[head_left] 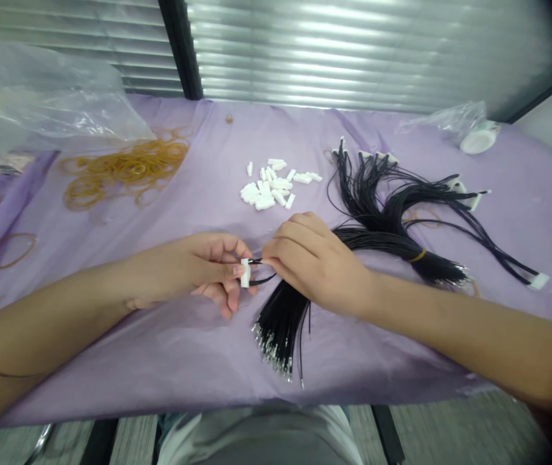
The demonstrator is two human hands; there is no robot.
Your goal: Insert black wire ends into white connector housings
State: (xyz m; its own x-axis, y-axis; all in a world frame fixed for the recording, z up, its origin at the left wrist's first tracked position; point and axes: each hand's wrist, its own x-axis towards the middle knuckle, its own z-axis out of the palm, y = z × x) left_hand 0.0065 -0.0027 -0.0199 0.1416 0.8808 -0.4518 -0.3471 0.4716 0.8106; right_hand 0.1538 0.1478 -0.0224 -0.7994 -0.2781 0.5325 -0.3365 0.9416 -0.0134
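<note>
A purple-covered surface (169, 361) carries the whole arrangement. At right lies a mass of black wire harnesses (394, 210), some ending in white connectors. Far left, a clear plastic bag (62, 97) stands behind a tangle of amber rubber bands (135, 165). The right grip (317, 258), palm down, is closed in a pinch on thin black wires (262, 281); whether both lie between its fingertips cannot be told. Beneath it emerges a loose wire bundle (283, 323), its metal-tipped ends fanned toward the near edge. The left grip (203, 268) is closed between thumb and fingers on a white connector housing (245, 274), its lower fingers loosely spread. Beyond the two grips lies a heap of similar housings (276, 185). The held housing sits at the left fingertips, short of the right grip and well apart from the heap. Its long axis runs near to far, crosswise to the left forearm; one long side faces the right grip, and the two wires extend from that side, the nearer one bowed.
</note>
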